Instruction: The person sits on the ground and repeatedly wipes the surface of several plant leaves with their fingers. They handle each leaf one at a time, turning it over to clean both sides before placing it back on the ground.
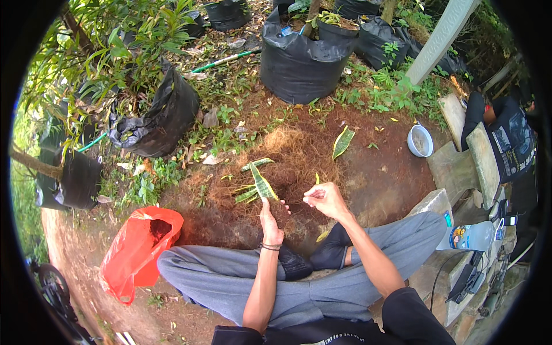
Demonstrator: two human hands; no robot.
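My left hand (269, 221) holds a snake plant leaf (263, 183), dark green with yellow edges, its tip pointing up and away. A little to the right, my right hand (328, 200) has thumb and fingers pinched together. Whatever is between those fingertips is too small to make out; a thin yellow sliver (317, 178) shows just beyond them. Under and past both hands spreads a heap of brown fibre (287, 141) on the soil. Cut snake plant leaves (246, 195) lie on it beside my left hand, and another leaf piece (343, 142) lies farther right.
A red plastic bag (135, 244) with dark material stands by my left knee. Black grow bags (305, 63) line the far side. At right are a pale bowl (420, 141), concrete slabs (457, 167), a clear jug (471, 237) and another person in dark clothes (512, 141).
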